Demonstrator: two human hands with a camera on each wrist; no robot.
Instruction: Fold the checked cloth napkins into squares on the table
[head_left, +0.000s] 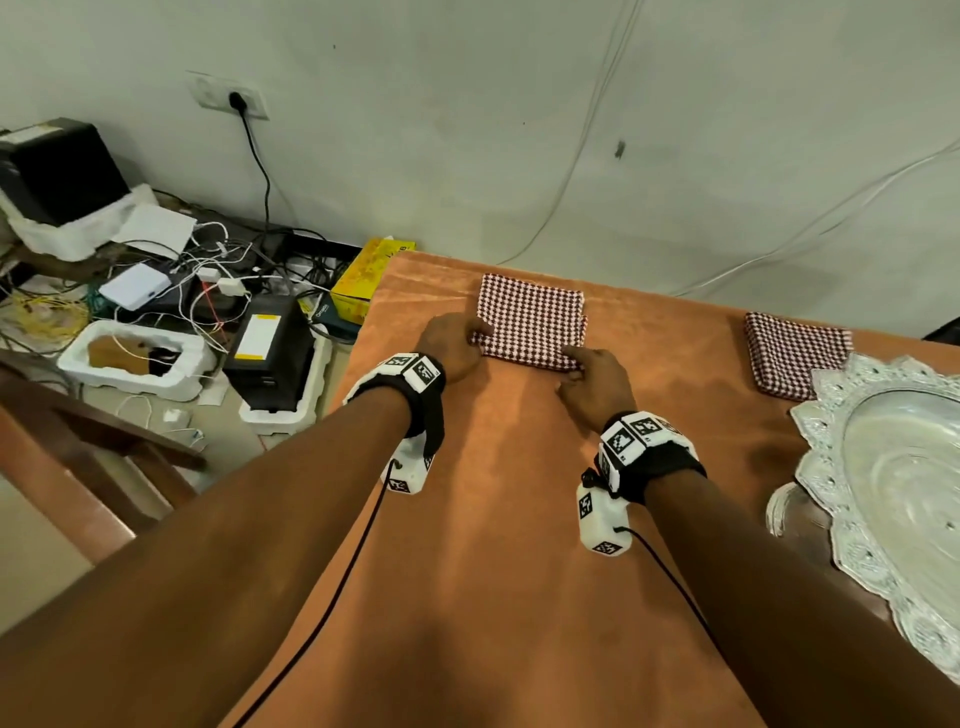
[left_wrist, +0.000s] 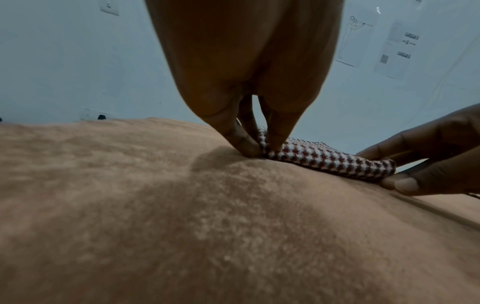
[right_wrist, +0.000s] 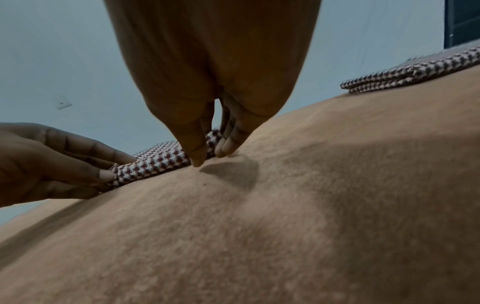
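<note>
A red-and-white checked napkin (head_left: 532, 322), folded to a near square, lies on the orange tablecloth (head_left: 509, 519) near the table's far edge. My left hand (head_left: 457, 345) pinches its near left corner (left_wrist: 267, 148) between thumb and fingers. My right hand (head_left: 592, 382) pinches the near right corner (right_wrist: 210, 144) the same way. A second checked napkin (head_left: 795, 353), folded, lies further right, also visible in the right wrist view as a layered stack (right_wrist: 415, 74).
An ornate silver tray (head_left: 893, 493) sits at the table's right edge. Left of the table the floor is cluttered with cables, a yellow box (head_left: 369, 275), a black device (head_left: 270, 353) and foam packing. The wall stands close behind the table.
</note>
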